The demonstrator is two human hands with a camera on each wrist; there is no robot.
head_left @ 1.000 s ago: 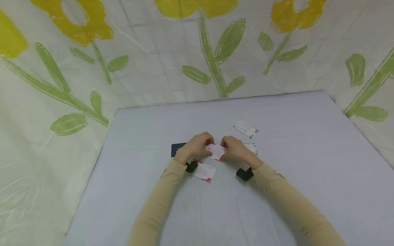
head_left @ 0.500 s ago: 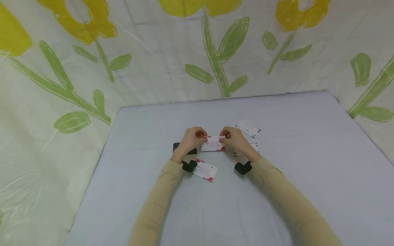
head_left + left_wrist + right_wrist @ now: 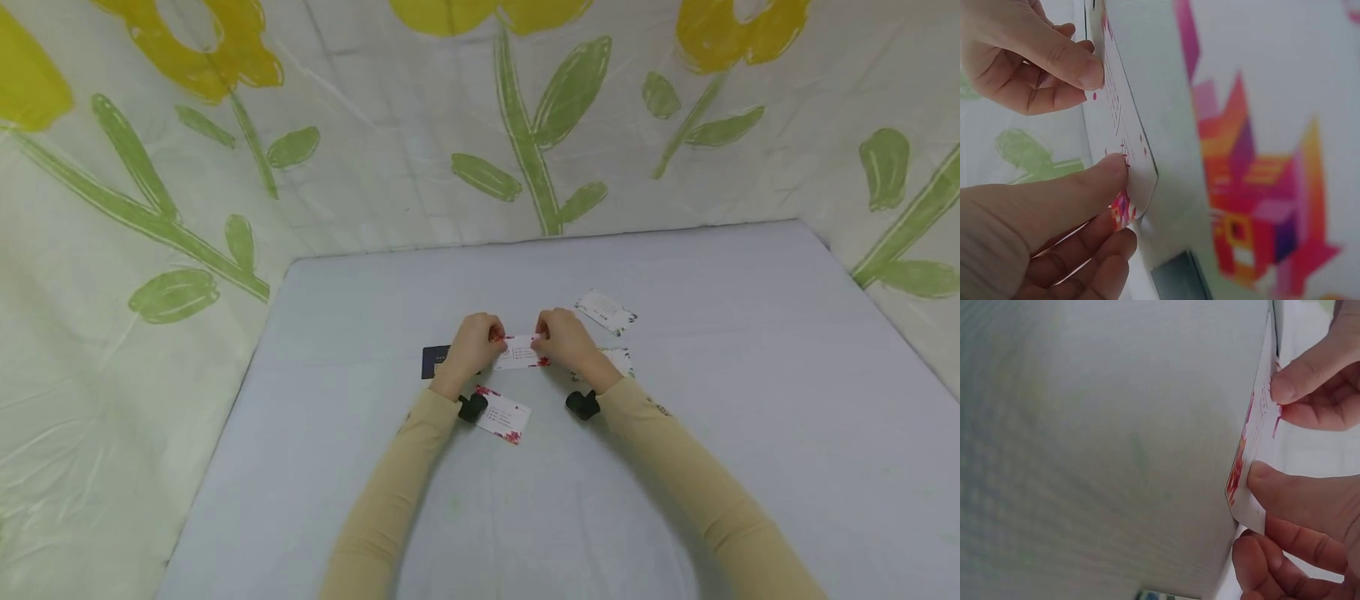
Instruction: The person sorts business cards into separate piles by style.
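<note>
A white business card with red floral corners (image 3: 519, 357) lies across the space between both hands. My left hand (image 3: 475, 348) pinches its left end, thumb on the printed face and fingers behind the far edge. At the right end my right hand (image 3: 568, 342) pinches it the same way. The right wrist view shows that card (image 3: 1261, 434) edge-on, thumbs against its face. Just nearer the body, a second red-floral card (image 3: 504, 417) lies flat and slanted, partly behind the left wrist camera. A dark blue card or booklet (image 3: 433, 362) is partly covered by the left hand.
Two white cards with green leafy corners lie to the right: a farther card (image 3: 606, 312) and a nearer card (image 3: 621, 362) partly hidden by the right hand. The pale tabletop (image 3: 495, 517) ends at a flower-printed curtain (image 3: 390, 167) behind and at the sides.
The held card went from slanted to level and moved slightly away from the body, both hands with it. More of the dark card or booklet shows now. The loose cards kept their places.
</note>
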